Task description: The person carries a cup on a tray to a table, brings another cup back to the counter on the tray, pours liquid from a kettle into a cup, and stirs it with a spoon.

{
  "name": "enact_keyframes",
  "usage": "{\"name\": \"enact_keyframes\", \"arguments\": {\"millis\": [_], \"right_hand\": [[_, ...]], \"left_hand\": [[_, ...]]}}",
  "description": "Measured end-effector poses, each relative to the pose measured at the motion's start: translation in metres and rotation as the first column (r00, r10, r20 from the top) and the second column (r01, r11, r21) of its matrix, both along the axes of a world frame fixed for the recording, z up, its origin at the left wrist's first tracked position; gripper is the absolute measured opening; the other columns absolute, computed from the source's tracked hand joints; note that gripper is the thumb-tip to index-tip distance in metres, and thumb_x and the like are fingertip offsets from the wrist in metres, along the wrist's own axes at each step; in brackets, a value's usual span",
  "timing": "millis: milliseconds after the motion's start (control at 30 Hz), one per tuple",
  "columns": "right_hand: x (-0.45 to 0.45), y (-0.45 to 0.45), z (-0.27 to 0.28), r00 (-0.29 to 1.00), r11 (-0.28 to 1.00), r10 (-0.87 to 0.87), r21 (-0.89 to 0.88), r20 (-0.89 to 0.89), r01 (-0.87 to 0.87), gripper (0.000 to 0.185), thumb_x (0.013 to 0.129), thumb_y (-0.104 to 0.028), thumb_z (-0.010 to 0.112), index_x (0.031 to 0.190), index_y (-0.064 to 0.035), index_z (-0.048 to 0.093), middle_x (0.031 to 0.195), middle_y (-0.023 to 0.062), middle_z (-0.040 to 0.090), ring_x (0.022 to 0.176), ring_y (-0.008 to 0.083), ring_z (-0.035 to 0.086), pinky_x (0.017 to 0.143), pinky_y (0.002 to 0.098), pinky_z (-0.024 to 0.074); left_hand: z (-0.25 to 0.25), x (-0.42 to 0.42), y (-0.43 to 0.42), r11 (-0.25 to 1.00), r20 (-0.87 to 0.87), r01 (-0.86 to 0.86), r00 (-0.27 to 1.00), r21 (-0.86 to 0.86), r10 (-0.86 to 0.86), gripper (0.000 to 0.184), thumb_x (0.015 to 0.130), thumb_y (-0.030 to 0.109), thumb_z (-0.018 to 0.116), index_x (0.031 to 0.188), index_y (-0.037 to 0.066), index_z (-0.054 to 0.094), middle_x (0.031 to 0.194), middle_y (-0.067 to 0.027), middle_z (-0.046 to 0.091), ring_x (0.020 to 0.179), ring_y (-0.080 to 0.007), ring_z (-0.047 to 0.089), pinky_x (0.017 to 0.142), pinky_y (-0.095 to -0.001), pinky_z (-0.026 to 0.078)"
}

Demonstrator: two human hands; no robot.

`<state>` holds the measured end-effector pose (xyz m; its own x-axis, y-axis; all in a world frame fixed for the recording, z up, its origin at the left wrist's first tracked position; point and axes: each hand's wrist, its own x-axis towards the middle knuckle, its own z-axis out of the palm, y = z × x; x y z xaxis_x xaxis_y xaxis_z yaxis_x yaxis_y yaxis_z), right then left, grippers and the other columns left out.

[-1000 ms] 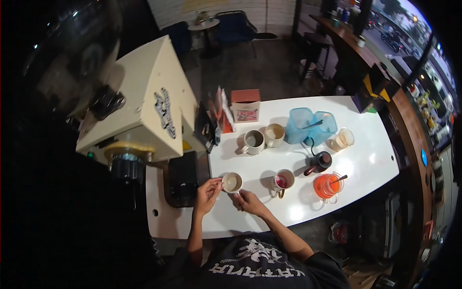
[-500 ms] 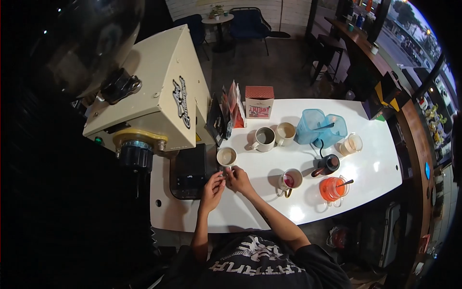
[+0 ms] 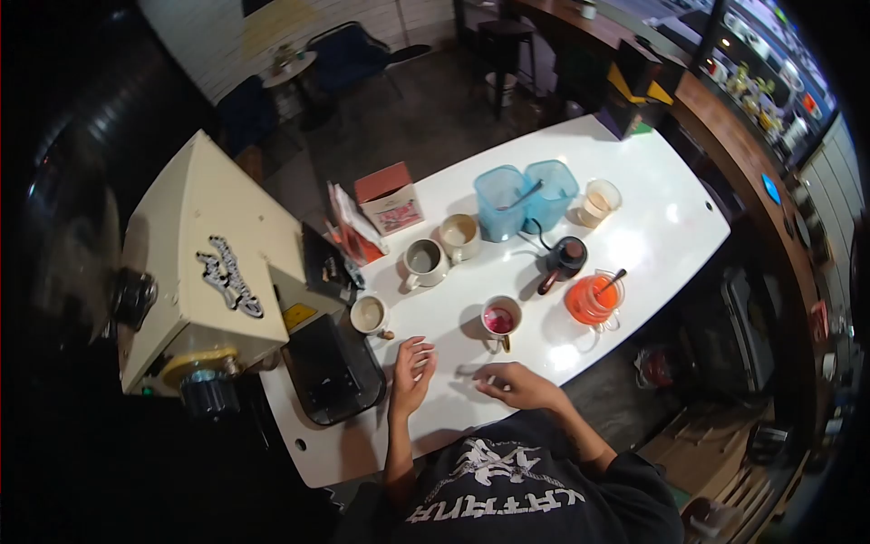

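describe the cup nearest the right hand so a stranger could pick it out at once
On the white table, look between the cream machine and the orange-red jar. Nearer the jar, just beyond the right hand, stands a pale cup, its handle on the near side. Among the table's cups, only this one shows pinkish red inside.
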<state>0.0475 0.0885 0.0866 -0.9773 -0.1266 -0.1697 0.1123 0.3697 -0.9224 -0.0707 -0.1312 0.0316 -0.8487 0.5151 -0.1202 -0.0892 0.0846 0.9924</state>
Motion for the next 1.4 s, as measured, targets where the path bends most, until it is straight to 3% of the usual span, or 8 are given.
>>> {"name": "enact_keyframes", "arguments": {"millis": [200, 433, 467, 600, 733, 900, 1100, 1400], "right_hand": [[0.055, 0.069, 0.016, 0.907, 0.907, -0.42, -0.005, -0.017, 0.42, 0.026, 0.097, -0.019, 0.062, 0.112, 0.0023, 0.064, 0.088, 0.0165, 0.069, 0.073, 0.0225, 0.068, 0.068, 0.0336, 0.0534], [0.024, 0.091, -0.025, 0.589, 0.604, -0.777, -0.001, -0.221, 0.797, 0.056, 0.099, -0.017, 0.06, 0.148, -0.0042, 0.035, 0.09, 0.0106, 0.064, 0.07, 0.0142, 0.064, 0.061, 0.0282, 0.0525], [0.012, 0.097, -0.05, 0.6, 0.622, -0.713, 0.067, -0.363, 0.78, 0.074, 0.098, -0.02, 0.062, 0.156, -0.0074, 0.018, 0.085, 0.0136, 0.066, 0.067, 0.0189, 0.066, 0.061, 0.0313, 0.053], [-0.023, 0.098, -0.049, 0.6, 0.599, -0.753, 0.096, -0.27, 0.795, 0.094, 0.094, -0.031, 0.064, 0.157, -0.0038, 0.0, 0.077, 0.0234, 0.065, 0.068, 0.0371, 0.066, 0.065, 0.044, 0.0508], [-0.049, 0.107, -0.061, 0.586, 0.553, -0.747, 0.197, -0.313, 0.81, 0.104, 0.091, -0.03, 0.067, 0.153, 0.0016, -0.01, 0.077, 0.0231, 0.067, 0.066, 0.0401, 0.067, 0.061, 0.0464, 0.0509], [-0.063, 0.104, -0.058, 0.597, 0.536, -0.746, 0.267, -0.296, 0.801, 0.104, 0.086, -0.019, 0.065, 0.15, 0.0096, -0.012, 0.073, 0.0188, 0.067, 0.065, 0.0381, 0.067, 0.061, 0.0458, 0.0522], [-0.063, 0.108, -0.053, 0.599, 0.504, -0.755, 0.348, -0.267, 0.791, 0.106, 0.08, -0.01, 0.062, 0.152, 0.0017, -0.015, 0.069, 0.0233, 0.064, 0.062, 0.0423, 0.064, 0.059, 0.0485, 0.0498], [-0.068, 0.11, -0.05, 0.603, 0.416, -0.731, 0.492, -0.319, 0.765, 0.097, 0.082, 0.001, 0.056, 0.155, -0.0009, -0.008, 0.072, 0.0255, 0.063, 0.065, 0.0428, 0.063, 0.057, 0.0509, 0.0466]], "left_hand": [[0.002, 0.005, 0.071, 0.96, -0.224, 0.274, 0.934, -0.049, -0.278, 0.094, 0.08, 0.011, 0.081, 0.153, 0.004, 0.022, 0.153, -0.0207, 0.034, 0.14, -0.0327, 0.039, 0.114, -0.045, 0.033], [0.012, 0.001, 0.148, 0.985, -0.29, 0.156, 0.941, -0.078, -0.172, 0.097, 0.074, 0.022, 0.087, 0.149, 0.001, 0.029, 0.141, -0.0241, 0.046, 0.128, -0.0349, 0.05, 0.106, -0.0422, 0.043], [0.006, 0.0, 0.153, 0.991, -0.292, 0.117, 0.947, -0.072, -0.133, 0.094, 0.072, 0.022, 0.088, 0.146, 0.001, 0.033, 0.133, -0.0225, 0.053, 0.12, -0.0344, 0.056, 0.101, -0.0422, 0.047], [0.01, 0.001, 0.154, 0.987, -0.359, 0.096, 0.923, -0.132, -0.138, 0.092, 0.071, 0.024, 0.087, 0.145, 0.003, 0.036, 0.126, -0.0215, 0.057, 0.114, -0.0341, 0.059, 0.097, -0.0417, 0.049], [0.009, 0.003, 0.141, 0.982, -0.45, 0.051, 0.884, -0.18, -0.128, 0.09, 0.073, 0.026, 0.087, 0.144, 0.003, 0.036, 0.119, -0.0185, 0.062, 0.107, -0.0302, 0.064, 0.093, -0.0407, 0.051], [0.014, 0.01, 0.12, 0.957, -0.458, 0.04, 0.872, -0.288, -0.174, 0.091, 0.072, 0.026, 0.087, 0.144, 0.004, 0.036, 0.125, -0.019, 0.059, 0.109, -0.0309, 0.063, 0.094, -0.0414, 0.051], [0.02, 0.013, 0.101, 0.962, -0.241, 0.127, 0.952, -0.243, -0.187, 0.096, 0.069, 0.03, 0.089, 0.145, 0.005, 0.037, 0.129, -0.0195, 0.057, 0.117, -0.0347, 0.058, 0.099, -0.0428, 0.048], [0.025, 0.013, 0.098, 0.952, -0.236, 0.124, 0.952, -0.279, -0.193, 0.093, 0.068, 0.03, 0.089, 0.143, 0.006, 0.039, 0.128, -0.0188, 0.057, 0.115, -0.0333, 0.06, 0.098, -0.0427, 0.049]]}}
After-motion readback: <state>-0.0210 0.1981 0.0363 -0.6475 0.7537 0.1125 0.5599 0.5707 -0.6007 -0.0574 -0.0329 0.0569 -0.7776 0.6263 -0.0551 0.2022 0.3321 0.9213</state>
